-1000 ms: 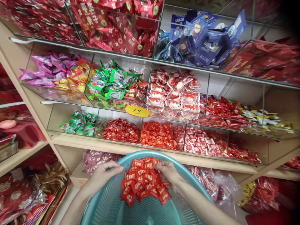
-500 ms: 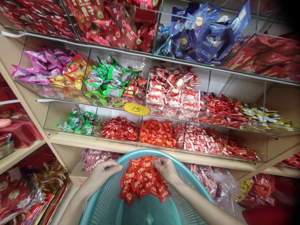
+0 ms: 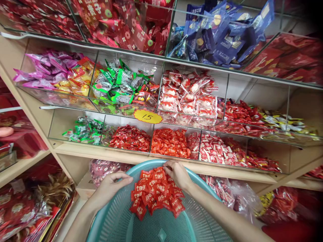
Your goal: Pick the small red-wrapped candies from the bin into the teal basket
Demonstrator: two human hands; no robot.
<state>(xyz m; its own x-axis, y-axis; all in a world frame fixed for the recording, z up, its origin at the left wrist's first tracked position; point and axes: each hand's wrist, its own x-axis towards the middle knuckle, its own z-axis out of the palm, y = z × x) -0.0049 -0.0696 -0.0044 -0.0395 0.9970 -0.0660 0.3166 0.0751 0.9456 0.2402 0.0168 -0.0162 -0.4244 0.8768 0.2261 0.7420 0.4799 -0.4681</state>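
Observation:
A teal plastic basket (image 3: 161,228) stands in front of me, and red wrapped candies (image 3: 156,193) are heaped against its far inner wall. At the basket's left rim is my left hand (image 3: 114,186), with thumb and fingers apart and nothing between them. My right hand (image 3: 178,174) is at the far rim, above the upper right edge of the heap. Its thumb and fingertips are pressed together; whatever they hold, if anything, is too small to make out.
Glass-fronted shelves (image 3: 176,160) rise beyond the basket, divided into compartments of wrapped sweets. A yellow price tag (image 3: 148,116) marked 15 hangs there. Below stand a cardboard box (image 3: 85,185) and plastic bags of sweets (image 3: 242,198). Red packages (image 3: 20,215) lie at the lower left.
My right hand has moved slightly up and away from the candies toward the basket's far rim. My left hand stays nearly where it was.

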